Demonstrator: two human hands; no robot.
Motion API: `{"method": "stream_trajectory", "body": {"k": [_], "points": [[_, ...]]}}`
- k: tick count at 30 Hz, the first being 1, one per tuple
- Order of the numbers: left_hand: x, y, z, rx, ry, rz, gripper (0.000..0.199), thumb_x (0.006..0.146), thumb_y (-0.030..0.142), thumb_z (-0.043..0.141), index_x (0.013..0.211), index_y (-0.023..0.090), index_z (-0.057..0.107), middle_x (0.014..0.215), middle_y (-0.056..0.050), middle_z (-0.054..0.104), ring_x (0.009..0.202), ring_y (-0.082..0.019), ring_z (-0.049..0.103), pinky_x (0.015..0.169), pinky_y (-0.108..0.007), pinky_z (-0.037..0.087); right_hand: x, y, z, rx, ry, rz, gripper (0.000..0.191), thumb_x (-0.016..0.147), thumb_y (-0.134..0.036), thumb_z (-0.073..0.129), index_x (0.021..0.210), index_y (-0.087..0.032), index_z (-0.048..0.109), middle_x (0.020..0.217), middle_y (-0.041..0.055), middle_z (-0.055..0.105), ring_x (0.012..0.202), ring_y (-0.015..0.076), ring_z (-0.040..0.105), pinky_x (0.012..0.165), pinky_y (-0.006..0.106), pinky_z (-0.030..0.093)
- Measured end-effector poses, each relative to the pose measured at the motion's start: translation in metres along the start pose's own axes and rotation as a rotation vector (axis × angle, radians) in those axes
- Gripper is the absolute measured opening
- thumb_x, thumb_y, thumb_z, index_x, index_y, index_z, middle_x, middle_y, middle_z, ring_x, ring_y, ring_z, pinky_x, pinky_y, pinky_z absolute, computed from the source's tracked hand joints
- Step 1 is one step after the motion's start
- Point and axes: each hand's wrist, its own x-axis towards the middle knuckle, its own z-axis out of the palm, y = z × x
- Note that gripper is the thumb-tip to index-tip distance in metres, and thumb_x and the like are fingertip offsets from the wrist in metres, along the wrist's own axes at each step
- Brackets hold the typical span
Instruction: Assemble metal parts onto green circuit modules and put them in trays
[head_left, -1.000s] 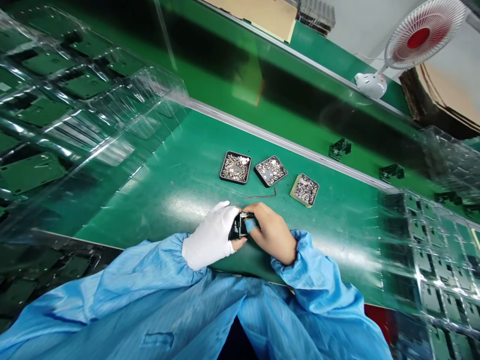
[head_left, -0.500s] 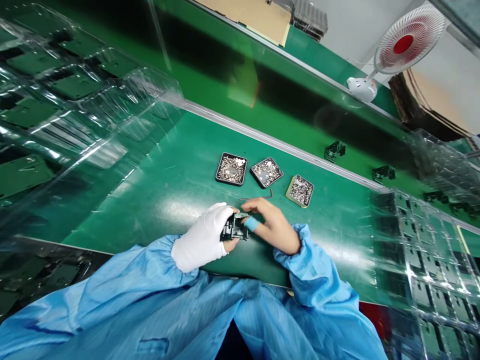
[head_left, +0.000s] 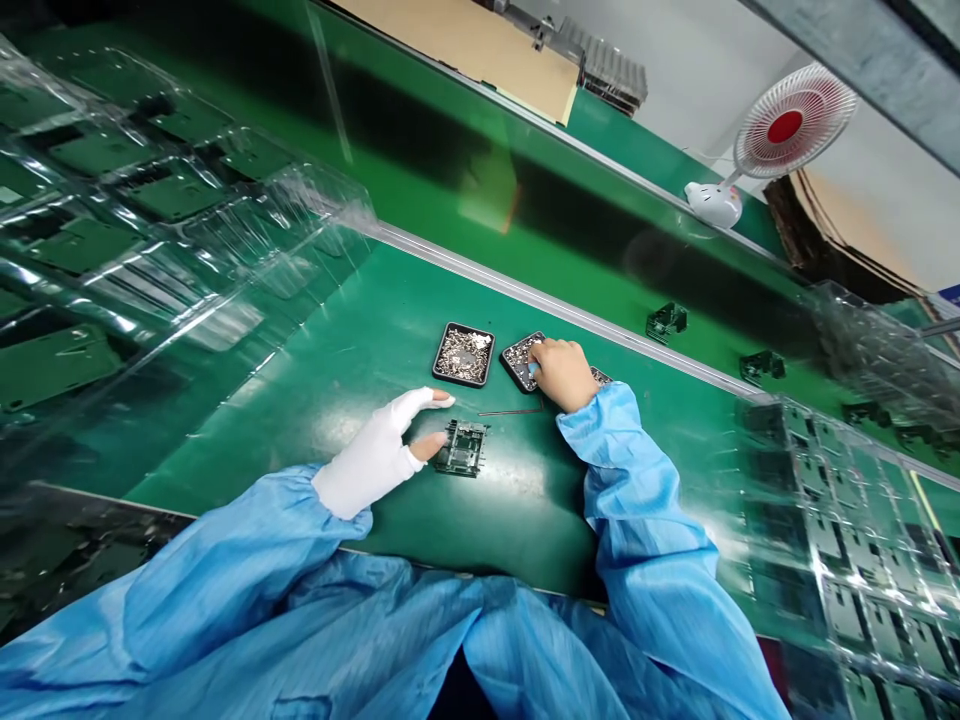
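Note:
My left hand, in a white glove with bare fingertips, has thumb and fingers apart. Its thumb is at the left edge of a small dark open-frame assembly, which lies on the green bench. My right hand, with a blue wrap on one digit, reaches into the middle black tray of small metal parts. Its fingers are bent together there, and what is between them is hidden. A thin hex key lies between the assembly and the trays.
Another black tray of small metal pieces stands left; a third tray is mostly behind my right hand. Clear plastic trays are stacked left, and more clear trays right. Dark assemblies sit beyond the metal rail. A fan stands behind.
The assembly has gone from my left hand onto the bench, and that hand has opened and drawn left. My right hand has moved forward and right into the middle tray.

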Motion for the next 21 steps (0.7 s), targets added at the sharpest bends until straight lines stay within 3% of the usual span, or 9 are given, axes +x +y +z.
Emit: {"method": "stream_trajectory", "body": {"k": [5,8,14,21], "points": [[0.001,0.004,0.000,0.010,0.055,-0.006,0.030,0.084,0.035,0.051,0.109,0.019,0.056,0.114,-0.005,0.065,0.109,-0.020,0.059,0.099,-0.036,0.045,-0.008,0.005,0.004,0.082,0.089,-0.004,0.019,0.085,-0.013,0.046,0.095,-0.015,0.063,0.095,0.0102,0.064,0.089,0.0234,0.056,0.082,0.034,0.035],[0.001,0.005,0.000,0.019,0.068,0.014,0.028,0.083,0.032,0.050,0.106,0.019,0.058,0.110,-0.004,0.066,0.106,-0.019,0.060,0.097,-0.034,0.047,-0.005,0.006,0.007,0.205,0.072,-0.064,0.022,0.082,-0.010,0.049,0.098,-0.017,0.063,0.100,0.0074,0.065,0.094,0.0214,0.057,0.084,0.031,0.036],[0.001,0.007,-0.001,0.048,0.077,0.005,0.026,0.083,0.032,0.049,0.102,0.018,0.060,0.106,-0.004,0.068,0.102,-0.020,0.062,0.093,-0.034,0.049,0.003,0.000,0.007,0.242,0.053,-0.064,0.017,0.080,-0.007,0.049,0.083,-0.017,0.063,0.089,0.0063,0.066,0.086,0.0203,0.058,0.081,0.030,0.037],[0.003,0.008,-0.002,0.045,0.086,0.001,0.026,0.083,0.034,0.048,0.099,0.020,0.061,0.103,-0.004,0.069,0.099,-0.021,0.064,0.092,-0.036,0.051,-0.011,0.007,0.015,0.302,0.166,-0.005,0.034,0.076,-0.001,0.041,0.101,-0.015,0.060,0.095,0.0070,0.066,0.091,0.0201,0.059,0.083,0.029,0.042]]}}
